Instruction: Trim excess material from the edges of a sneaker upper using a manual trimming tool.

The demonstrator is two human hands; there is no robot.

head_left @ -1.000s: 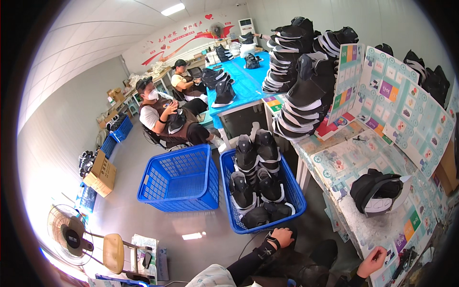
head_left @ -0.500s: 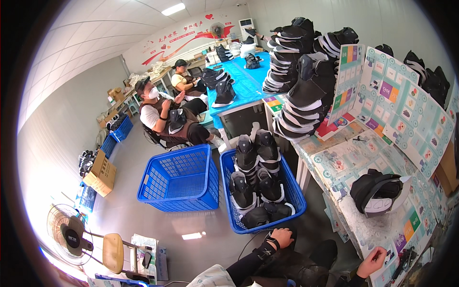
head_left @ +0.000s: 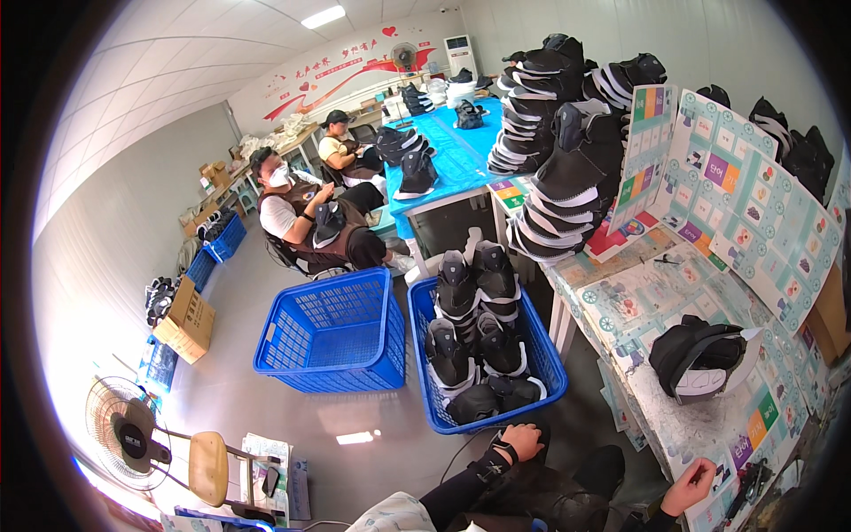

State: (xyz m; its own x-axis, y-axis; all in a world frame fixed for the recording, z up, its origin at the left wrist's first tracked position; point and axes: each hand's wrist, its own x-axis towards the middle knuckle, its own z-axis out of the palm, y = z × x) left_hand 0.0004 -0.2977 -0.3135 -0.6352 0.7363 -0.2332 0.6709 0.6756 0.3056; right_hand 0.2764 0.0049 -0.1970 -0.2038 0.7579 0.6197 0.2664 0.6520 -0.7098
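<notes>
My left hand [head_left: 524, 441] rests on my dark-clothed knee, its fingers laid loosely over it and nothing seen in them. Beside the near edge of the work table at right, my right hand [head_left: 690, 487] is held with loosely bent fingers and holds nothing visible. The nearest thing on that table is a black-and-white shoe upper [head_left: 696, 353]. Just beyond my left hand stands a blue basket [head_left: 557, 383] packed with black shoe uppers [head_left: 454, 356]. To its left is another blue basket [head_left: 330, 379] with nothing visible inside.
Tall stacks of shoe uppers [head_left: 567, 191] stand along the table [head_left: 612, 306], beside upright printed boards [head_left: 736, 168]. Two co-workers [head_left: 288, 208] sit by a blue-covered table [head_left: 452, 146]. At left are a fan [head_left: 131, 434], a wooden chair [head_left: 208, 468] and a carton [head_left: 186, 321].
The nearer co-worker's dark cap is off, and that person's raised hands have come down together in front. A hand at the far end of the blue-covered table is gone. My hands stay put.
</notes>
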